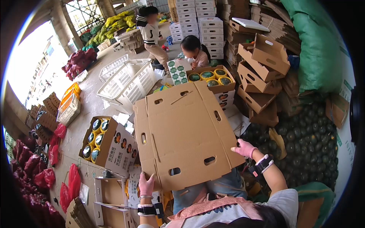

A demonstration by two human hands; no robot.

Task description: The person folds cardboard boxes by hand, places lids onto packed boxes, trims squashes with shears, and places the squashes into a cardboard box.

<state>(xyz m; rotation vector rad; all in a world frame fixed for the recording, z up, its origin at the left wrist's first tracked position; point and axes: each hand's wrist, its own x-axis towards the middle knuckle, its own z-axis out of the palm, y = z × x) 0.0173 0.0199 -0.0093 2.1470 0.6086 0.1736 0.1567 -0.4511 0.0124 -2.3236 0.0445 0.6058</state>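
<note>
An unfolded cardboard box blank (182, 129), brown side up with oval hand slots, is held above my lap. My left hand (146, 185), in a pink glove, grips its near left corner, thumb on top. Gloved in pink too, my right hand (245, 148) pinches the near right edge; the fingers underneath are hidden. Left of the blank stands a printed box (118, 150) of dark green pumpkins (95, 138) in yellow foam nets. Beyond its far edge is another box (222, 89) of netted pumpkins.
Loose dark green pumpkins (304, 140) lie heaped at right, below stacked open cartons (262, 72). White plastic crates (127, 81) stand ahead on the left. Two people (152, 34) are at the back, one beside the far box. Red net bags (70, 186) lie at left.
</note>
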